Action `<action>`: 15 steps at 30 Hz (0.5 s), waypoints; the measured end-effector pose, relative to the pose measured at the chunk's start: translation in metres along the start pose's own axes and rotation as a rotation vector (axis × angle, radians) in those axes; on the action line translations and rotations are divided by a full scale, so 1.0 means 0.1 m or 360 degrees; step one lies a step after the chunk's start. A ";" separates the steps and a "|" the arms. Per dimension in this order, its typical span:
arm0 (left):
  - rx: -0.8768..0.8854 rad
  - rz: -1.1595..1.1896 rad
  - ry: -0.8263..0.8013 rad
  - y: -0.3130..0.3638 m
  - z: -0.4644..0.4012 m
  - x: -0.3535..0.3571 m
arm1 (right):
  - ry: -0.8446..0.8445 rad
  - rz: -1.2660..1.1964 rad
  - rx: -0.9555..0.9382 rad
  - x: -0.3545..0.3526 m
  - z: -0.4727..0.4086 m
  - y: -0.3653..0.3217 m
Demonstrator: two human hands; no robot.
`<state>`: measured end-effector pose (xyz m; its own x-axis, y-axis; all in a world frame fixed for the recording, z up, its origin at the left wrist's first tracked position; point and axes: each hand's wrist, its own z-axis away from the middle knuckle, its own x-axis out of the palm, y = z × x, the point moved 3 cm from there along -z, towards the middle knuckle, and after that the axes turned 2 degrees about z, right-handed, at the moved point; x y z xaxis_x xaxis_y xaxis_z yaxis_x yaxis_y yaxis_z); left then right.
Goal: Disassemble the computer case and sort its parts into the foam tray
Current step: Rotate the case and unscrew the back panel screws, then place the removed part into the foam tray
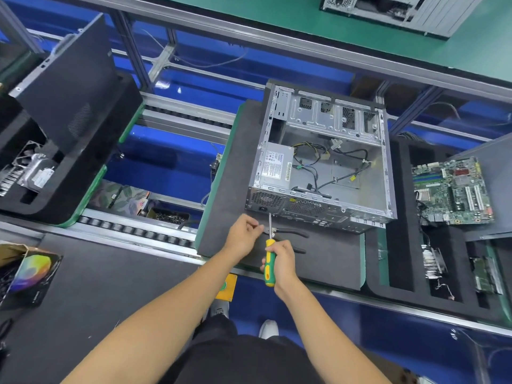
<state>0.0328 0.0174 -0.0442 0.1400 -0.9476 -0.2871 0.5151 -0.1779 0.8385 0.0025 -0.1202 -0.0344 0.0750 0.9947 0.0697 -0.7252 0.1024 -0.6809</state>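
The right hand (279, 261) grips the screwdriver (269, 261), shaft pointing straight away at the rear panel of the case (321, 162) just beyond on the bench, while the nearer left hand (243, 234) pinches near the shaft.

The right hand (281, 261) covered the middle of the screwdriver (270, 266) handle. The pinched fingertips (259, 227) of the left hand (243, 236) hid whatever they held. The power supply (274, 167) label was too small to read. The second computer case (393, 12) was cut off by the frame's top edge.
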 end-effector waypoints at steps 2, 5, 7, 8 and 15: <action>0.0374 -0.0478 -0.0190 0.08 -0.04 0.03 | 0.0021 -0.0011 -0.0008 -0.06 -0.01 -0.01; 0.0578 -0.1026 -0.0413 0.17 -0.17 0.08 | 0.0046 -0.0019 0.0009 -0.14 -0.02 -0.01; 0.0738 -0.1347 -0.0471 0.22 -0.29 0.10 | 0.0044 -0.0019 0.0033 -0.18 -0.03 0.00; 0.0849 -0.1536 -0.0509 0.25 -0.32 0.11 | 0.0036 -0.0012 0.0042 -0.20 -0.03 0.01; 0.1405 -0.2085 -0.0510 -0.03 -0.15 -0.12 | -0.0042 0.0159 0.0053 -0.26 -0.04 -0.02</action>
<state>0.0426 0.0333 -0.0500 -0.2149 -0.0218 -0.9764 -0.5072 -0.8519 0.1307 0.0044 -0.1460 -0.0379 -0.0162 0.9996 0.0223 -0.7506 0.0025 -0.6607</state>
